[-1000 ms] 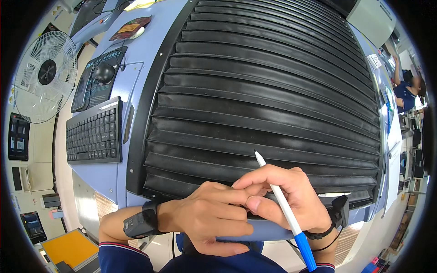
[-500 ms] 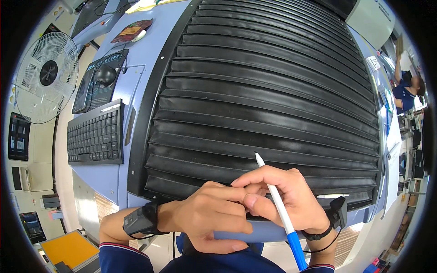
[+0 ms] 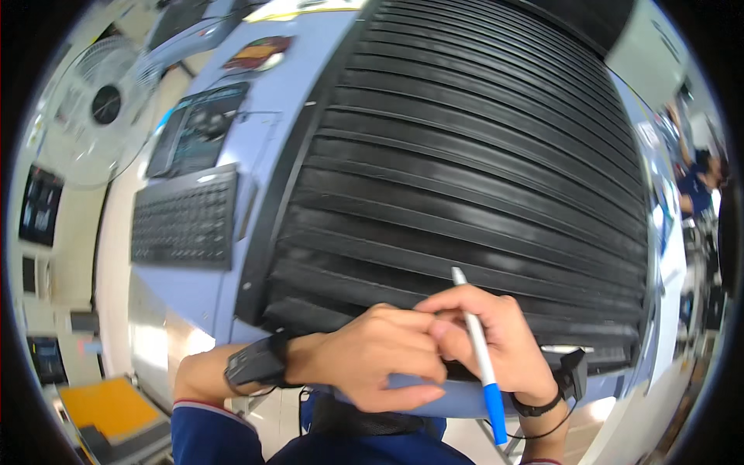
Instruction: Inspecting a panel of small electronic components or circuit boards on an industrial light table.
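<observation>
My two hands meet at the near edge of a large black ribbed mat [image 3: 480, 155] that covers most of the pale blue table [image 3: 186, 291]. My right hand [image 3: 504, 341] holds a white pen with a blue cap end [image 3: 479, 356], its white tip pointing away over the mat. My left hand [image 3: 372, 356] lies against the right one, fingers curled over its fingers near the pen. Both wrists carry black bands. What the left fingers pinch is hidden.
A black keyboard [image 3: 184, 221] lies at the table's left, with a dark tablet-like panel [image 3: 198, 128] behind it. A white fan [image 3: 97, 108] stands further left. Another person in blue [image 3: 697, 182] is at the far right. An orange box [image 3: 108, 403] sits on the floor.
The hands have stayed together at the mat's near edge. The pen has shifted slightly, its blue end swinging a little left and lower.
</observation>
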`<control>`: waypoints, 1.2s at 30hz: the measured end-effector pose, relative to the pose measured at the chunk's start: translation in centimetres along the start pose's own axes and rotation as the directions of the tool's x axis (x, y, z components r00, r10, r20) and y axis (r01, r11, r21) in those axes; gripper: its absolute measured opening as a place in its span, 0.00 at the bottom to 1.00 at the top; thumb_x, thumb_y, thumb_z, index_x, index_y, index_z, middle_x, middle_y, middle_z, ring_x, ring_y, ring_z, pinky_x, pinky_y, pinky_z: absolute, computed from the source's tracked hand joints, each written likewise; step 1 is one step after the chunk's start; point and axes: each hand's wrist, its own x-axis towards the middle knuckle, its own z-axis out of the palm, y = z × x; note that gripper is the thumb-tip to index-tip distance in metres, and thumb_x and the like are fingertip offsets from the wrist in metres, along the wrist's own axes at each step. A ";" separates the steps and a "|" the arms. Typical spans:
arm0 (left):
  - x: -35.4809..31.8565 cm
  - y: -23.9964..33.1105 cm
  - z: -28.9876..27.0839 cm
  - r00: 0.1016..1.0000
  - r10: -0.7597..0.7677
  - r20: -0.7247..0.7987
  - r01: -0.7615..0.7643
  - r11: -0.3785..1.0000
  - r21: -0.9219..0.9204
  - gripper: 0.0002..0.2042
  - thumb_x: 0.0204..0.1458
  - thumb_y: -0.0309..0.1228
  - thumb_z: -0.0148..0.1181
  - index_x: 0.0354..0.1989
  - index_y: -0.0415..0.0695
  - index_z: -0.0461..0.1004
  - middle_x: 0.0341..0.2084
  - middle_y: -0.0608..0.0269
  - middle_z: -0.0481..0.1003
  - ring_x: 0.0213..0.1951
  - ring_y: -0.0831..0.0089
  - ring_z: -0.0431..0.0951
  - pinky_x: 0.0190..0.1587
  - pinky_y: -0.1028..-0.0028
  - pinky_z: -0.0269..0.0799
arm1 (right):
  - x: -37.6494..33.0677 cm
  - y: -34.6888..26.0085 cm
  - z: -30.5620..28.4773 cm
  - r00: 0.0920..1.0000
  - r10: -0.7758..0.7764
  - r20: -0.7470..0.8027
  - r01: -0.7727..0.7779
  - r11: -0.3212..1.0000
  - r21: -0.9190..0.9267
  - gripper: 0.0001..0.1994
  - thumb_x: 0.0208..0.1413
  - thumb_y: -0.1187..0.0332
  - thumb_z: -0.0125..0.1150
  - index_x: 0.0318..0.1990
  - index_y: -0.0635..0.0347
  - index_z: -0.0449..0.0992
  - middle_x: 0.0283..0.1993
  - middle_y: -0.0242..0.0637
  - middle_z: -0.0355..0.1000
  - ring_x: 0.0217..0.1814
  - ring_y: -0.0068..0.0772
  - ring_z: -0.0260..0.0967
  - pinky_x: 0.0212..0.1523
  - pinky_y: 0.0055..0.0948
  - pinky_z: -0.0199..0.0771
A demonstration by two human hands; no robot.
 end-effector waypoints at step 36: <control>0.1 -0.1 -0.8 0.984 -0.129 -0.120 0.099 0.968 -0.232 0.10 0.56 0.30 0.59 0.26 0.38 0.80 0.15 0.60 0.78 0.17 0.70 0.79 0.23 0.72 0.71 | 0.1 2.8 0.8 0.969 -0.066 -0.240 0.027 0.987 -0.160 0.21 0.61 0.51 0.62 0.35 0.64 0.70 0.24 0.32 0.68 0.19 0.18 0.64 0.19 0.16 0.61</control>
